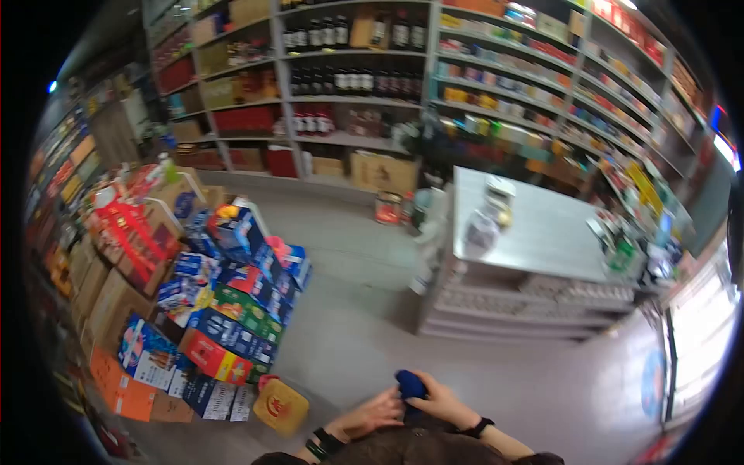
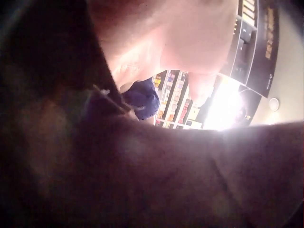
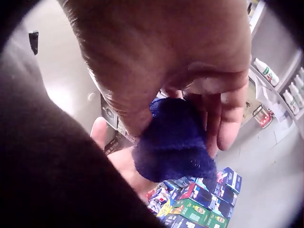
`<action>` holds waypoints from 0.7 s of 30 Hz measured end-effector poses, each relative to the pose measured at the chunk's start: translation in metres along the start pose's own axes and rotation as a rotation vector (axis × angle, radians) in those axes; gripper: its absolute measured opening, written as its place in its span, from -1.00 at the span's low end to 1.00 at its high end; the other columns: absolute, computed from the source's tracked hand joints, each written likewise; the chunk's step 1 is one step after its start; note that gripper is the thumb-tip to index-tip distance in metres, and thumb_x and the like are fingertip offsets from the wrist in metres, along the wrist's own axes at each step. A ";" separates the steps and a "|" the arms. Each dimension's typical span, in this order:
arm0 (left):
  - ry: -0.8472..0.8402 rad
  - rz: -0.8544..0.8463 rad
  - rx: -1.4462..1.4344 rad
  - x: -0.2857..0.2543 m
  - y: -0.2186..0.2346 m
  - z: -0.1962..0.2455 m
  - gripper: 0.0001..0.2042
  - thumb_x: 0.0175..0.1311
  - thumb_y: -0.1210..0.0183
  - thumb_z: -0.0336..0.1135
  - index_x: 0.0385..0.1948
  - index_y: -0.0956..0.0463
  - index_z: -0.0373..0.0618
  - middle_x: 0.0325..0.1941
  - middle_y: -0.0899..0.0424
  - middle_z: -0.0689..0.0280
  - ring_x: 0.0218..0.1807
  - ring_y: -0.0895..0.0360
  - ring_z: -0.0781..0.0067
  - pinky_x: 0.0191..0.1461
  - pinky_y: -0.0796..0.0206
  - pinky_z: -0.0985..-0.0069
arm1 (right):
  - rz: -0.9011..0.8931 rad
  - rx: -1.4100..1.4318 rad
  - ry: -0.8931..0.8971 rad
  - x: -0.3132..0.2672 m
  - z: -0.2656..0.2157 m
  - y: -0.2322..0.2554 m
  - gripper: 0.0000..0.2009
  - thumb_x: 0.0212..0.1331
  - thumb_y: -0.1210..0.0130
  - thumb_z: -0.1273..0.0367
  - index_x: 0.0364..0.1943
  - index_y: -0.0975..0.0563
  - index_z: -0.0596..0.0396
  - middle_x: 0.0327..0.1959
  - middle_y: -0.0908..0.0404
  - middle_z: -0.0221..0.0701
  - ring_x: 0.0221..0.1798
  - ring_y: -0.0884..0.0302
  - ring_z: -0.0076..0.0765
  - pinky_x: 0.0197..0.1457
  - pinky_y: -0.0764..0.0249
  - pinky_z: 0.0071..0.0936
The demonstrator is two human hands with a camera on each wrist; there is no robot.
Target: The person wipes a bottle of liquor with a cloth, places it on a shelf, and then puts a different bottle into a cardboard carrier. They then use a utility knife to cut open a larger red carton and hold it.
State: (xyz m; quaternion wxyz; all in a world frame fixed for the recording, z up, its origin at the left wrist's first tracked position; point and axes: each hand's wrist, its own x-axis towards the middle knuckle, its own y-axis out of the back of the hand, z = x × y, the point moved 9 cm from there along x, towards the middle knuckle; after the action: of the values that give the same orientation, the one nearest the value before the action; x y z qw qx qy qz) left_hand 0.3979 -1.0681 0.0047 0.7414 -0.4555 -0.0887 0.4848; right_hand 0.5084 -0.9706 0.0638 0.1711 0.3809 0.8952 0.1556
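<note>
A bunched dark blue cloth (image 1: 410,384) is held in front of the person's body, low in the head view. The right hand (image 1: 443,404) grips it, and in the right wrist view the thumb and fingers close around the fuzzy blue fabric (image 3: 173,142). The left hand (image 1: 373,414) is beside the cloth, its fingers reaching toward it and its thumb apart in the right wrist view. The left wrist view shows only part of the cloth (image 2: 144,99) beyond the left hand (image 2: 166,38), with dark clothing covering much of that picture.
Stacked drink cartons (image 1: 232,333) fill the floor at left, with a yellow container (image 1: 280,406) near the front. A grey counter (image 1: 535,225) stands at right, holding small items. Shelves of bottles (image 1: 353,81) and packets line the back wall; a red can (image 1: 388,207) sits on the floor.
</note>
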 end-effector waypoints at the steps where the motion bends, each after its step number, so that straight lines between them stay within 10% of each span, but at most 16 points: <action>1: -0.049 -0.034 0.013 0.000 0.001 0.021 -0.24 0.48 -0.03 -0.04 0.54 0.25 0.01 0.50 -0.18 0.21 0.43 -0.27 0.31 0.43 -0.19 0.27 | -0.017 0.020 0.028 0.025 0.009 0.001 -0.32 0.11 -0.29 0.21 0.35 -0.31 -0.01 0.12 -0.57 -0.08 0.15 -0.57 0.06 0.20 -0.49 -0.26; 9: -0.214 0.190 0.020 0.038 0.055 0.171 -0.27 0.48 -0.03 -0.03 0.53 0.16 -0.04 0.55 -0.11 0.13 0.53 -0.15 0.26 0.46 -0.11 0.37 | 0.102 0.397 -0.054 0.221 0.051 0.091 -0.39 0.11 -0.32 0.43 0.27 -0.35 0.24 0.03 -0.58 -0.28 0.04 -0.56 -0.39 0.14 -0.51 -0.42; 13: -0.513 0.333 0.331 0.050 0.062 0.263 -0.45 0.49 0.08 0.09 0.35 -0.32 -0.07 0.24 -0.54 0.05 0.19 -0.56 0.15 0.17 -0.43 0.34 | 0.235 0.609 -0.018 0.316 0.033 0.148 -0.37 0.09 -0.31 0.42 0.28 -0.32 0.27 0.04 -0.55 -0.23 0.02 -0.56 -0.38 0.09 -0.53 -0.43; 16: -0.412 0.372 -0.009 0.074 0.115 0.272 -0.38 0.39 -0.17 -0.09 0.40 -0.23 -0.15 0.35 -0.44 0.09 0.32 -0.45 0.25 0.34 -0.27 0.35 | 0.246 0.763 -0.065 0.380 0.014 0.182 -0.38 0.14 -0.21 0.51 0.33 -0.27 0.24 0.05 -0.53 -0.27 0.09 -0.52 -0.38 0.09 -0.54 -0.44; 21: -0.405 0.461 0.026 0.102 0.156 0.340 -0.40 0.46 -0.03 -0.06 0.47 -0.08 0.05 0.41 -0.32 -0.02 0.40 -0.32 0.04 0.34 -0.29 0.19 | 0.472 0.660 0.060 0.475 0.006 0.243 -0.28 0.05 -0.17 0.58 0.40 -0.27 0.04 0.24 -0.41 -0.34 0.24 -0.40 -0.36 0.28 -0.37 -0.46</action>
State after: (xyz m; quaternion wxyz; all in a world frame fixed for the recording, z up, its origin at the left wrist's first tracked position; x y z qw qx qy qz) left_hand 0.1558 -0.7682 0.0479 0.5847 -0.3482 -0.1227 0.7224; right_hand 0.3543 -0.4603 0.0686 -0.0269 0.6057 0.7897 -0.0940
